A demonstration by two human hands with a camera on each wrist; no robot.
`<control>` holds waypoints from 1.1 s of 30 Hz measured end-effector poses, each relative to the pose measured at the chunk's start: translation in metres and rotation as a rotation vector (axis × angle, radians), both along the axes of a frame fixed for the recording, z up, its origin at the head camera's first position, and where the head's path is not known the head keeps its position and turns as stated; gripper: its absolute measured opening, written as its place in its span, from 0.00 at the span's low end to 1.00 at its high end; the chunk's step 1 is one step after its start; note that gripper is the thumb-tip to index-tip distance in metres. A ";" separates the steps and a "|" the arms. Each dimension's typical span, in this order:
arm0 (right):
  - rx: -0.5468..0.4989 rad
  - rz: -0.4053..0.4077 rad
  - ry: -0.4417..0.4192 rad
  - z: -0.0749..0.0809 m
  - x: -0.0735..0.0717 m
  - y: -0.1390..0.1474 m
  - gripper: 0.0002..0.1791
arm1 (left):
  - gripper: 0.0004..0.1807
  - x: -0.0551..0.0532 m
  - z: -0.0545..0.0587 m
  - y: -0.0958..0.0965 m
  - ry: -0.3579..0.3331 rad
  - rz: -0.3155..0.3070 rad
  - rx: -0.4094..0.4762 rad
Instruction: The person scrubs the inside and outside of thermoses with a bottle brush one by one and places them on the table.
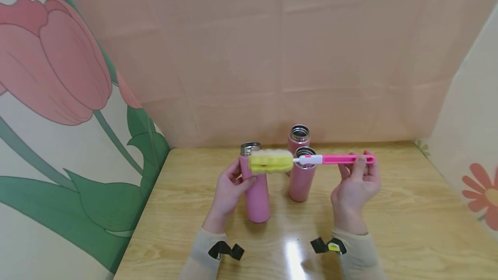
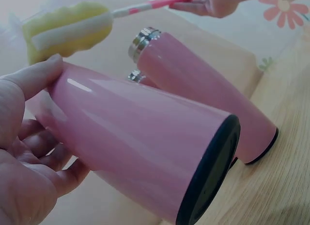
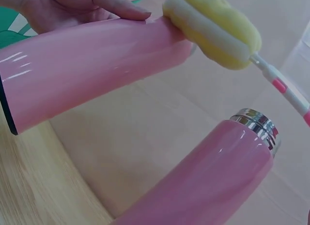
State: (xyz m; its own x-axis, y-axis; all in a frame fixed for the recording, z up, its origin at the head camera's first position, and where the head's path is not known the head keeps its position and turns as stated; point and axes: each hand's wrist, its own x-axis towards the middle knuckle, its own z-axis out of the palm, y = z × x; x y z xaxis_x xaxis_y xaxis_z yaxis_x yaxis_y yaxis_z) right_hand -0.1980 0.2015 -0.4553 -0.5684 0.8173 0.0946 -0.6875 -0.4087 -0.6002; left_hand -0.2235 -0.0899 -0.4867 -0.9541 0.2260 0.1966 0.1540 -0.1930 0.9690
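Note:
My left hand (image 1: 230, 188) grips a pink thermos bottle (image 1: 257, 200) around its upper part, thumb across the front. The bottle has no lid, and its steel mouth faces up; its dark base shows in the left wrist view. My right hand (image 1: 355, 185) pinches the pink handle of a bottle brush (image 1: 342, 159) near its looped end. The brush lies level, and its yellow and white sponge head (image 1: 271, 161) overlaps the held bottle just below the mouth in the head view. In the right wrist view the sponge (image 3: 218, 29) is beside the bottle's neck, outside the mouth.
Two more pink lidless bottles stand on the wooden table (image 1: 186, 193): a nearer one (image 1: 300, 185) right of the held bottle, partly behind the brush, and another (image 1: 298, 137) behind it. A beige sheet (image 1: 233, 55) hangs at the back, with flower-painted walls at both sides.

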 end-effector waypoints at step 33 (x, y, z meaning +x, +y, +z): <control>0.058 0.306 -0.151 0.002 0.002 0.018 0.23 | 0.33 -0.001 0.001 -0.007 -0.047 0.085 0.155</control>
State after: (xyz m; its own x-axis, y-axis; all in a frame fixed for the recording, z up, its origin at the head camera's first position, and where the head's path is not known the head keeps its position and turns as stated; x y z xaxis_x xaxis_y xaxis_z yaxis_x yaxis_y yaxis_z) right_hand -0.1959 0.2199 -0.4535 -0.7972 0.6028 0.0327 -0.4406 -0.5440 -0.7141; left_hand -0.2248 -0.0965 -0.4853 -0.9775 0.1142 0.1772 0.1312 -0.3288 0.9352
